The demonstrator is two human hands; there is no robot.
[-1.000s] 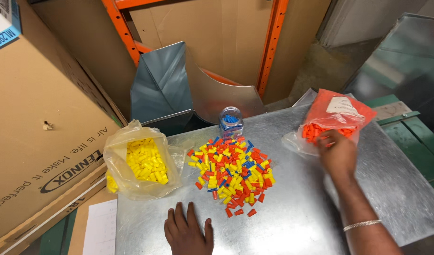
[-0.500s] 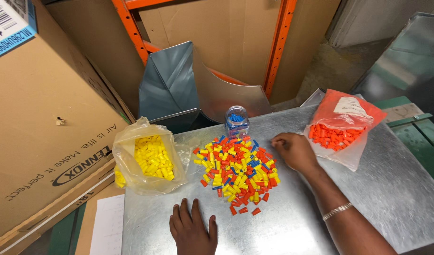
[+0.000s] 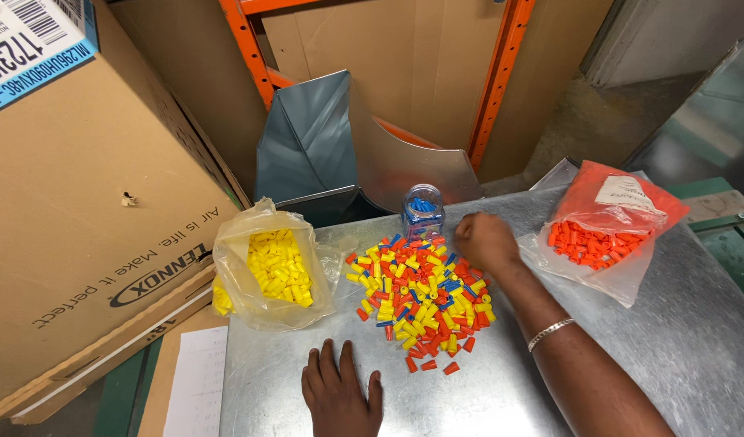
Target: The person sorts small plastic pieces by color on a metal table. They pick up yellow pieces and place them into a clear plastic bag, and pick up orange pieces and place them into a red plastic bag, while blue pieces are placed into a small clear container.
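Observation:
A heap of small yellow, orange and blue caps (image 3: 420, 298) lies on a grey metal table (image 3: 680, 348). My right hand (image 3: 485, 241) hovers over the heap's upper right edge with fingers curled; whether it holds a cap is hidden. My left hand (image 3: 338, 395) rests flat on the table below the heap, fingers apart. A clear bag of yellow caps (image 3: 271, 265) sits to the left. A clear bag of orange caps (image 3: 603, 233) lies to the right. A small clear jar with blue caps (image 3: 424, 210) stands behind the heap.
A large cardboard box (image 3: 72, 202) stands at the left. Bent sheet-metal pieces (image 3: 340, 146) lean behind the table, in front of orange rack posts (image 3: 501, 81). A sheet of paper (image 3: 195, 380) lies at the lower left. A green surface (image 3: 736, 243) is at the right.
My right hand has come away from the bag of orange caps and moved left to the top edge of the mixed heap. My left hand stays flat on the table.

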